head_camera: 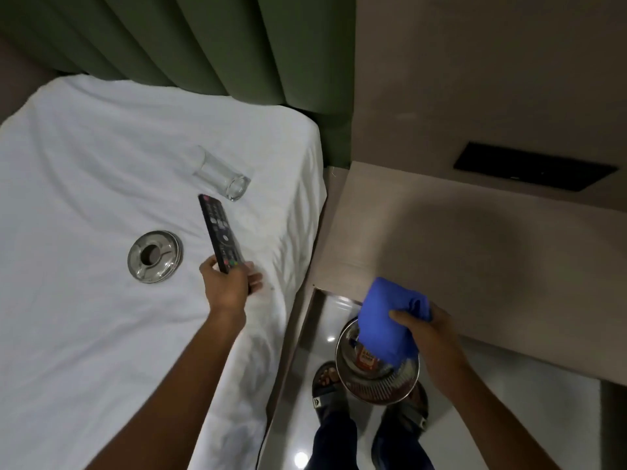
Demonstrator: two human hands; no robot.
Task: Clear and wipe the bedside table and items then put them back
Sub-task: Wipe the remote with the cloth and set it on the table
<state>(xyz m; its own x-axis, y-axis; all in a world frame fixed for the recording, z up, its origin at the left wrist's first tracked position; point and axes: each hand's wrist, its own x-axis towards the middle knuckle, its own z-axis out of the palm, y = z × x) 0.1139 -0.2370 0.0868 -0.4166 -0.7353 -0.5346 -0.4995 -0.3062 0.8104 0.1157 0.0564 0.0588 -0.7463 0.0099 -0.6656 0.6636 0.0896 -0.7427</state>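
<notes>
My left hand (228, 284) grips the near end of a black remote control (220, 232), which points away over the white bed sheet (84, 164). A clear drinking glass (222, 176) lies on its side on the sheet just beyond the remote. A round metal ashtray (155, 256) rests on the sheet to the left of my left hand. My right hand (427, 337) holds a bunched blue cloth (386, 320) at the front edge of the beige bedside table (441, 239), whose top is bare.
A metal waste bin (376, 371) with rubbish inside stands on the shiny floor below the cloth, next to my sandalled feet. A green padded headboard (203, 39) runs behind the bed. A black panel (532, 166) is set in the wall above the table.
</notes>
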